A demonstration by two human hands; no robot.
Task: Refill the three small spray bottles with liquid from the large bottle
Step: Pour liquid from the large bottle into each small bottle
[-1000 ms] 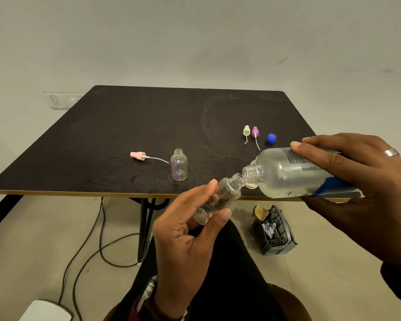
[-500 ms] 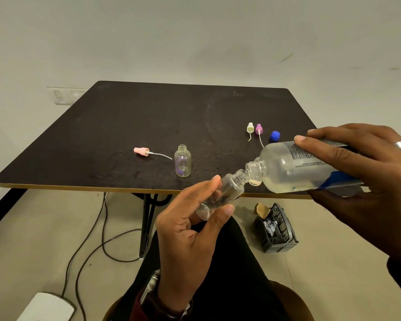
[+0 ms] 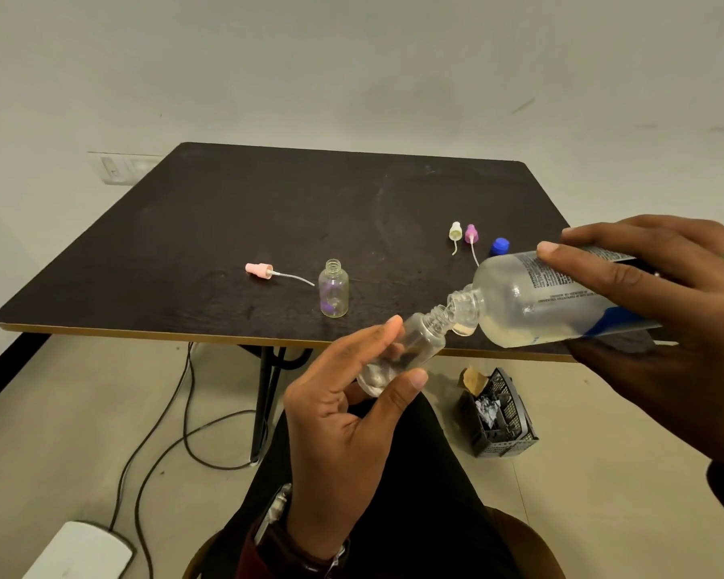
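Observation:
My left hand (image 3: 343,415) pinches a small clear spray bottle (image 3: 410,348), tilted with its open neck up and to the right, in front of the table's near edge. My right hand (image 3: 669,323) grips the large clear bottle (image 3: 531,302) with a blue label, tipped nearly flat; its mouth touches the small bottle's neck. Liquid pools at the large bottle's lower side. A second small bottle (image 3: 333,294) stands upright and uncapped on the dark table (image 3: 268,211). A third small bottle is not visible.
A pink spray top (image 3: 260,271) with its tube lies left of the standing bottle. White (image 3: 455,232) and purple (image 3: 471,234) spray tops and a blue cap (image 3: 499,246) lie at the right. Below the table are cables (image 3: 172,436) and a black basket (image 3: 498,415).
The two bottles stay mouth to mouth in my hands. The view has shifted slightly, and the large bottle has tipped a little further.

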